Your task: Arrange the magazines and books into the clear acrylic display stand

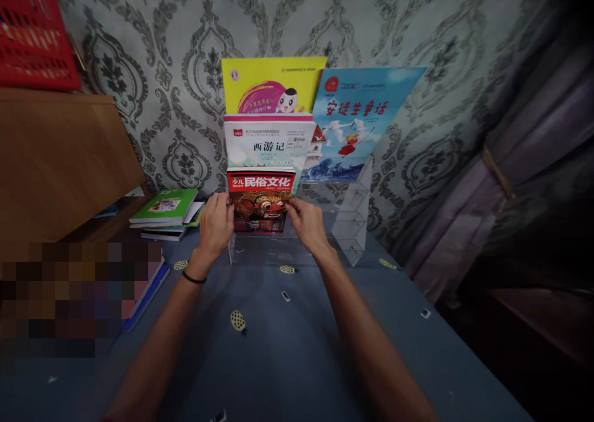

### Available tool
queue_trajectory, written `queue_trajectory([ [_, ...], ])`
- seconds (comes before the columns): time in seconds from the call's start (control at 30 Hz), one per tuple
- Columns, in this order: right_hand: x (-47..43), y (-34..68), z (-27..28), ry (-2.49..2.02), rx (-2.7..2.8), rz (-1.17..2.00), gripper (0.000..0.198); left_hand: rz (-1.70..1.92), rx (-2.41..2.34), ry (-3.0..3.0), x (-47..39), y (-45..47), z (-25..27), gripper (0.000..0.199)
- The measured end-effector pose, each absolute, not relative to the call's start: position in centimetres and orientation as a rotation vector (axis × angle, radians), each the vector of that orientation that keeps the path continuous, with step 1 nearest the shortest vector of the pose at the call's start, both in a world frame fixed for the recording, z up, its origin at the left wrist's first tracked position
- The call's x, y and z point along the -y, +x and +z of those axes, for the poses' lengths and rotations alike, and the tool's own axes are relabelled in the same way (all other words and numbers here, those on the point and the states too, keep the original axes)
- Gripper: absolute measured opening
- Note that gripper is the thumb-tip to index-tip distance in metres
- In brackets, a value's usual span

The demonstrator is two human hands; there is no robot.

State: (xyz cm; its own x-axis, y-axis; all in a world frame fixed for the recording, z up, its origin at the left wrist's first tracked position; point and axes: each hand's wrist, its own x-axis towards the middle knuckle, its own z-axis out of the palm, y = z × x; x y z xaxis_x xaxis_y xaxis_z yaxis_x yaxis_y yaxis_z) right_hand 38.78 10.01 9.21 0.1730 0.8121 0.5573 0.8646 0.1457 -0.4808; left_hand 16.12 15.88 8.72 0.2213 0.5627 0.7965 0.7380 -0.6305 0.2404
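Note:
A book with a red title band and a mask picture [262, 202] stands upright at the front of a clear tiered rack [346, 224]. My left hand [217, 221] grips its left edge, and my right hand [306, 223] pinches its right edge between thumb and fingers. Behind it, on higher tiers, rise a white book with black Chinese lettering [269, 143] and a yellow book [273, 85]. To their right leans a blue book with red lettering [366, 122]. The lower part of the rack shows below the mask book.
Left of the rack lie a stack of books topped by a green one [164, 206] and a blue-edged book [146, 298] beside a blurred-out patch. A wooden cabinet [60, 162] carries a red basket [37, 38]. Patterned wallpaper and a tied curtain [468, 211] border the blue tabletop [288, 360].

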Motion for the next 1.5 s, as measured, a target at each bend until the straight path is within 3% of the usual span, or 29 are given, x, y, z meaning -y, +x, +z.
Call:
queue_trajectory([
  [1.2, -8.4, 39.8, 11.0, -1.658, 1.838, -0.04, 0.028, -1.632, 1.124, -2.446, -15.4, 15.2, 8.3, 0.009],
  [1.5, -7.6, 39.7, 11.6, -1.643, 1.868, 0.03, 0.027, -1.667, 1.112, -2.438, -15.3, 15.2, 7.9, 0.016],
])
